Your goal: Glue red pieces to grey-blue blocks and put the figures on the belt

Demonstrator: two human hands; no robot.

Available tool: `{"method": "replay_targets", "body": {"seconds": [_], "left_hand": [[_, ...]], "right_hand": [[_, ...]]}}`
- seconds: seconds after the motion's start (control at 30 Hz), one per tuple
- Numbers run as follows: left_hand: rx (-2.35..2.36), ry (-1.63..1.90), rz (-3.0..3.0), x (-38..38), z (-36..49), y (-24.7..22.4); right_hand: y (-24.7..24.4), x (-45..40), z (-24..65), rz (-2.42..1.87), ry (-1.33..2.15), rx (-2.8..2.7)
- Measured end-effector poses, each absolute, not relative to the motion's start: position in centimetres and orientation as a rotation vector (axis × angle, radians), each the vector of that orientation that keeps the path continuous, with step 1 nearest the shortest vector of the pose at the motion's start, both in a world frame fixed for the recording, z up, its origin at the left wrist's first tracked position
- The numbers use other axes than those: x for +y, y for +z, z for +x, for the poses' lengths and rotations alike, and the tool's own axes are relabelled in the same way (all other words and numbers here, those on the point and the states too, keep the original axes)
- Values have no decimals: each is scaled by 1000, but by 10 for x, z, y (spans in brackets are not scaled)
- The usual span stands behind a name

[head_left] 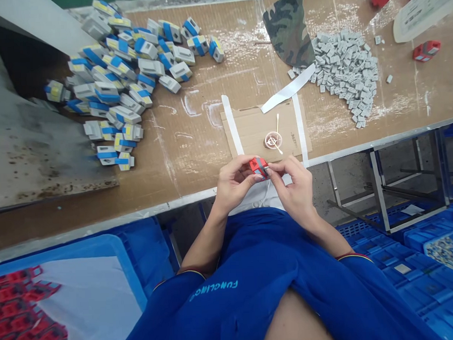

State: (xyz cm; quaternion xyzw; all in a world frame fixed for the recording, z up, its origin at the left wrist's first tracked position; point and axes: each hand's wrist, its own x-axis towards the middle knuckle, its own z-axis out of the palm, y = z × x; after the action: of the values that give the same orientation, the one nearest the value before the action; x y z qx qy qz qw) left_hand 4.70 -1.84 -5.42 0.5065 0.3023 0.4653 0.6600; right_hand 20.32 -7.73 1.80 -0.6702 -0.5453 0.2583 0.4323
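Over the cardboard bench [187, 122], hands [232, 182] hold a grey-banded red block [259, 168].

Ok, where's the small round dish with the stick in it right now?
In the head view, the small round dish sits on the cardboard sheet, just beyond and slightly right of the red part held between the left hand and right hand.

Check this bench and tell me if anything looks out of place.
A camouflage-print cloth lies on the brown bench top, pressed against the heap of small grey parts; it looks out of keeping with the work pieces. One grey part also sits stray, apart from the heap.
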Motion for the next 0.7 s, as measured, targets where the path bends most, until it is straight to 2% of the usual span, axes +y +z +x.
{"method": "replay_targets", "body": {"seconds": [0.7], "left_hand": [[667,989,1078,-15,46,-42]], "right_hand": [[40,-64,222,-1650,900,-1442]]}}
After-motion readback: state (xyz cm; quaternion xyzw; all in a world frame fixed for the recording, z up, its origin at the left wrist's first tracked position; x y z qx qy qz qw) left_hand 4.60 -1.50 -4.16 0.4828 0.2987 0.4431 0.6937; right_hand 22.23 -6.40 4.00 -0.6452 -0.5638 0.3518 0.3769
